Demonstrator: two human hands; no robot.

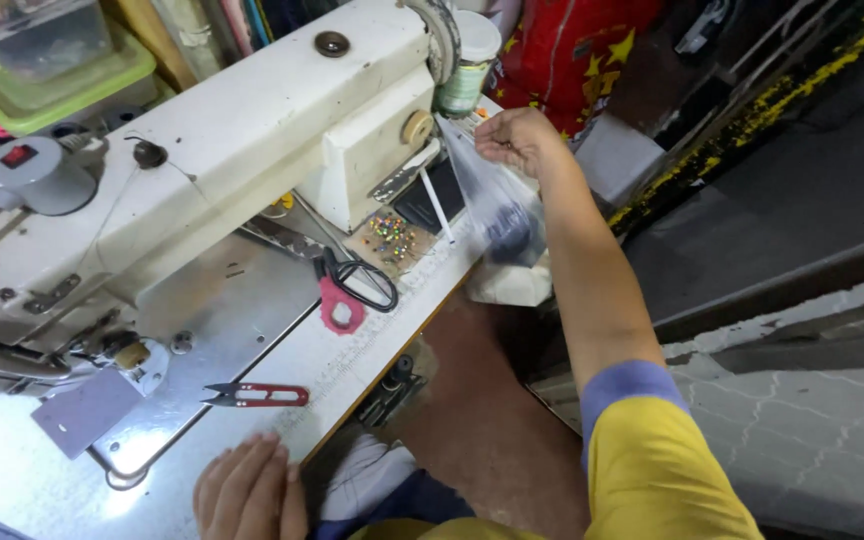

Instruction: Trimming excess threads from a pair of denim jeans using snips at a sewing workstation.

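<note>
My right hand (518, 137) reaches out to the far right end of the sewing table and pinches the top of a clear plastic bag (500, 205), which hangs down with something dark inside. My left hand (249, 492) lies flat on the table's near edge, fingers together, holding nothing. Red thread snips (257, 394) lie just beyond the left hand. A white industrial sewing machine (232, 150) fills the middle of the table.
Black-handled scissors (360, 280) rest on a pink flat piece (338, 309). A pad stuck with coloured pins (390, 236) lies beside the machine base. A jar (469, 65) stands behind the machine. Green and clear plastic boxes (47, 60) sit at the far left. Red starred fabric (572, 50) hangs behind.
</note>
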